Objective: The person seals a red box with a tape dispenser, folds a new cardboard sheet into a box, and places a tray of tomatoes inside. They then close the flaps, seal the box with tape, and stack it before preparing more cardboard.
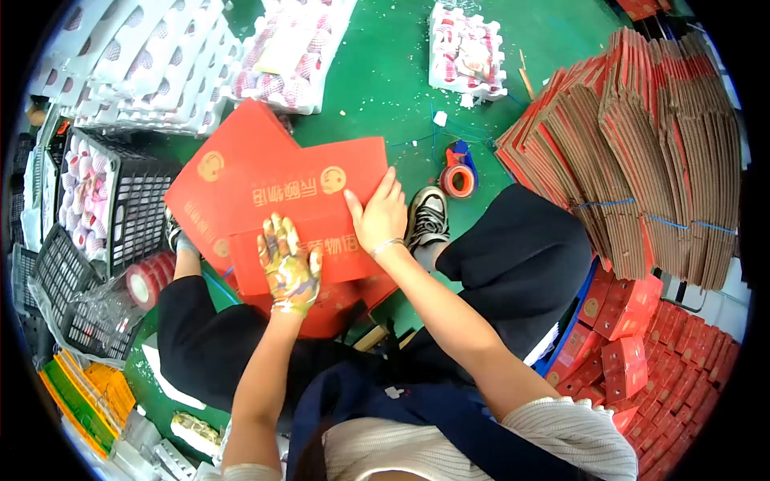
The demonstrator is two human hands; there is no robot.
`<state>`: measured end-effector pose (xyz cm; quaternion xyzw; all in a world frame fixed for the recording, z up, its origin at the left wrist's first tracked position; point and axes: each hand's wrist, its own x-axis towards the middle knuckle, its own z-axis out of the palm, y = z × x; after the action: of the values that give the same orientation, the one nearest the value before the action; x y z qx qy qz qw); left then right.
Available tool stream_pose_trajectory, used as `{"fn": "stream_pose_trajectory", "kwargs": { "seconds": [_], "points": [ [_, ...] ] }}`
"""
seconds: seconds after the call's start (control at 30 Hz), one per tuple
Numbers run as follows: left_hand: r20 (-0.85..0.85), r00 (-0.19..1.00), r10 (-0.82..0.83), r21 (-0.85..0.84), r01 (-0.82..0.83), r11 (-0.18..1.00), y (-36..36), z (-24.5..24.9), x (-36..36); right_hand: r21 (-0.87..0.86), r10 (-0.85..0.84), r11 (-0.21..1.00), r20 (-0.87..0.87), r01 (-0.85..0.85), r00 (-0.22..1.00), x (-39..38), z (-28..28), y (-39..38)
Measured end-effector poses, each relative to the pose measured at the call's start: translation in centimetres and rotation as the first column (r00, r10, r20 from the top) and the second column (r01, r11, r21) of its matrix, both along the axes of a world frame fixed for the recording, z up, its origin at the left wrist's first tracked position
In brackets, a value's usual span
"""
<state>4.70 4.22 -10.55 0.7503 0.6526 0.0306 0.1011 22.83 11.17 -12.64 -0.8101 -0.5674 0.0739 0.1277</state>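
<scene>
A red carton (pixel 281 210) with gold lettering and a round gold emblem lies across my lap, creased along its middle. My left hand (pixel 290 266), in a camouflage-patterned glove, rests flat on its lower panel with fingers spread. At the carton's right edge is my bare right hand (pixel 380 212), its fingers stretched out and thumb apart, pressing against the cardboard. Beneath the carton and to its left lies another red carton (pixel 245 132) with similar gold print; part of it is hidden.
Flattened cartons (pixel 634 152) stand bundled at right, above stacked red boxes (pixel 670 369). A tape dispenser (pixel 459 178) lies on the green floor near my shoe (pixel 429 218). White fruit trays (pixel 144 64) are piled upper left, beside a black crate (pixel 140 210) and tape rolls (pixel 148 282).
</scene>
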Motion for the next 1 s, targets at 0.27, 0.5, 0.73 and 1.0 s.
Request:
{"fn": "stream_pose_trajectory", "kwargs": {
  "seconds": [0.27,0.5,0.73,1.0],
  "points": [
    [0.129,0.992,0.001,0.122,-0.017,0.992,1.1,-0.1,-0.9,-0.455,-0.313,0.829,0.103,0.325,0.944,28.9,-14.0,4.7],
    [0.071,0.997,0.024,0.102,-0.031,0.994,0.8,-0.8,-1.3,-0.355,-0.093,0.927,0.106,0.125,0.99,28.0,-15.8,6.8],
    [0.333,0.941,0.057,0.192,-0.127,0.973,0.1,-1.6,-2.5,0.055,0.701,0.705,0.101,-0.707,0.706,8.2,11.2,16.0],
    [0.571,0.809,0.138,0.213,-0.308,0.927,-0.2,-3.8,-1.2,-0.511,0.847,-0.2,0.338,-0.836,-0.41,-29.0,14.7,8.8]
  ]
}}
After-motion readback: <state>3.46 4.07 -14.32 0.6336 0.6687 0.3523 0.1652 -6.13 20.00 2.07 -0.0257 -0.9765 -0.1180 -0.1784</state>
